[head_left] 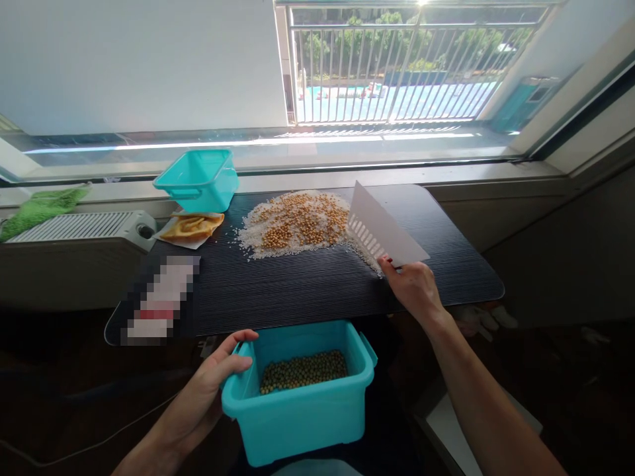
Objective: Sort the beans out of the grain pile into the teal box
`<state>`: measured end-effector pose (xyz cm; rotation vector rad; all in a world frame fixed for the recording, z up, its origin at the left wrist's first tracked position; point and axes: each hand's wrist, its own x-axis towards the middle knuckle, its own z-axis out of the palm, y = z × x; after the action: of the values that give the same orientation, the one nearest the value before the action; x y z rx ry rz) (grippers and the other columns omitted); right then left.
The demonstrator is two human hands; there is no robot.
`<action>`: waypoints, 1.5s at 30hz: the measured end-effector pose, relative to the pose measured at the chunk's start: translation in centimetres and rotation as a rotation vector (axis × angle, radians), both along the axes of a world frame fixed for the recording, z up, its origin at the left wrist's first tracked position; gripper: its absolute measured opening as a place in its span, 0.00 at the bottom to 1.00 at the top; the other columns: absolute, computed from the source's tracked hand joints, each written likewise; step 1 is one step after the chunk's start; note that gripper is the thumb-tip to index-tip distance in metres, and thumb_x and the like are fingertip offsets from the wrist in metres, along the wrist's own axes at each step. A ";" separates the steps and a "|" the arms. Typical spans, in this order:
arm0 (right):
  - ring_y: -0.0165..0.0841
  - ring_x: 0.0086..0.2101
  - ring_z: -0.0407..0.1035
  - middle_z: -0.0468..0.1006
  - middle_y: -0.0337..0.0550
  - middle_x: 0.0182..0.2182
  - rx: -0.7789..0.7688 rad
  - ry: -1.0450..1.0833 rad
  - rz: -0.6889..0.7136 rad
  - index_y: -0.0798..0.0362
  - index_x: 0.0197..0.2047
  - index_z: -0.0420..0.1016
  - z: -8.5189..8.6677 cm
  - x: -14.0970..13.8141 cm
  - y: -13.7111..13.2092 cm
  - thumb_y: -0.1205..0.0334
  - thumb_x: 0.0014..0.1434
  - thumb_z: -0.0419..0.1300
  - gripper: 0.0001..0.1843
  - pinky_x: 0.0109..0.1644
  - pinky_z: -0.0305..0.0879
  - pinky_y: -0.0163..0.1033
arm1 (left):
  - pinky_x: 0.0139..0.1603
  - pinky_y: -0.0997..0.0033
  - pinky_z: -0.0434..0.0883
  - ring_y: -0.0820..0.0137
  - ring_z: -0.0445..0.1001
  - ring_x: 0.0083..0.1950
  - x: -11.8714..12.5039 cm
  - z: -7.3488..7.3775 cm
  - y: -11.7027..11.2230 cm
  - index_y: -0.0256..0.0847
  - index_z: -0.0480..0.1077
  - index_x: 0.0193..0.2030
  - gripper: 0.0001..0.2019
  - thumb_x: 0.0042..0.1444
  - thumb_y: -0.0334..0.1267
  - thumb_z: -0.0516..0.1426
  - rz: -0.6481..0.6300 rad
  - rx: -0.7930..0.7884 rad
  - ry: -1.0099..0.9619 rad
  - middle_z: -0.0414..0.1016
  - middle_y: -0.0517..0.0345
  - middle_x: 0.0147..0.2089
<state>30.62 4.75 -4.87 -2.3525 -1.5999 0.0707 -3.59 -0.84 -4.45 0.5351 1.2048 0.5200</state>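
Near the far left corner of the desk (238, 297) stands a turquoise tub (223, 188). Beyond the near edge, the left hand (218, 370) clasps the rim of a bin (302, 416), green peas (305, 371) already inside. Toward the far edge, golden beans (302, 218) and white grains (255, 241) lie loose, not yet parted. Right of them, the right hand (409, 281) pinches a slotted card (384, 228); whether it touches the desktop is hard to tell.

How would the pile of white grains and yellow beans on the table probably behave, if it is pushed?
The pile likely spreads rather than sliding whole, being loose pieces. The yellow beans look round, so they may roll. The white grains look small, and some lie scattered at the edge, so they might stray.
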 end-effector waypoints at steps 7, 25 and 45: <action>0.42 0.32 0.75 0.81 0.53 0.29 0.213 0.074 0.036 0.55 0.30 0.79 -0.1 1.1 -0.5 0.49 0.58 0.53 0.20 0.31 0.58 0.37 | 0.42 0.61 0.72 0.58 0.76 0.43 0.7 0.2 0.1 0.46 0.59 0.54 0.26 0.49 0.38 0.62 0.003 -0.019 -0.035 0.73 0.54 0.45; 0.38 0.30 0.75 0.81 0.47 0.28 0.256 0.292 0.125 0.55 0.31 0.77 0.2 0.8 -1.7 0.50 0.56 0.55 0.18 0.34 0.65 0.38 | 0.40 0.61 0.72 0.62 0.75 0.37 0.6 -0.2 0.2 0.47 0.59 0.54 0.25 0.49 0.38 0.62 -0.010 -0.025 -0.050 0.72 0.58 0.38; 0.39 0.29 0.74 0.82 0.41 0.27 0.104 0.624 0.376 0.54 0.28 0.80 0.0 -1.6 -1.8 0.52 0.51 0.60 0.14 0.31 0.68 0.38 | 0.42 0.62 0.71 0.64 0.75 0.37 -0.2 0.3 -0.2 0.45 0.62 0.51 0.24 0.47 0.35 0.62 0.031 -0.002 -0.098 0.73 0.57 0.40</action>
<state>29.04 2.91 -4.85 -1.6770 -1.6248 0.7044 -3.74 -1.03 -4.14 0.4845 1.1216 0.5649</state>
